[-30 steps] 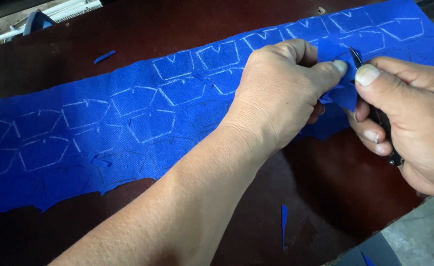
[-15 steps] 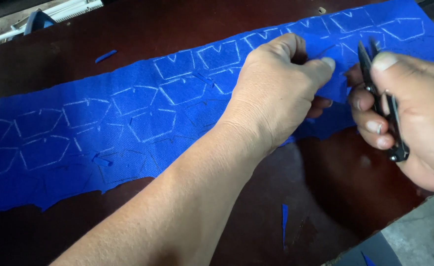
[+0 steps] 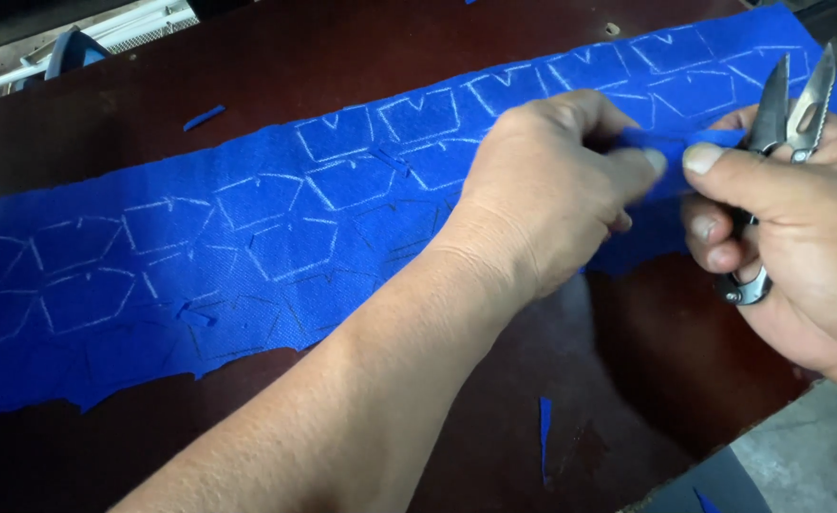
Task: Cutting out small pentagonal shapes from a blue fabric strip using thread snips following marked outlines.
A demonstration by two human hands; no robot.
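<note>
Fingers (image 3: 646,161) of the left hand (image 3: 551,185) are pinching the blue fabric strip (image 3: 276,237) at right of centre. Right hand (image 3: 798,237) is gripping small snips (image 3: 784,114), blades parted, at the right edge. Fabric is lying across the dark desk (image 3: 342,57).

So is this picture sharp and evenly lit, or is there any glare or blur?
Head view: mostly sharp, the chalk outlines on the blue fabric read clearly. Soft, even light; faint shadow under the left hand on the dark table. Bright glints on the metal snips in the right hand. The near forearm looks slightly soft, and the top left corner is washed out.
</note>
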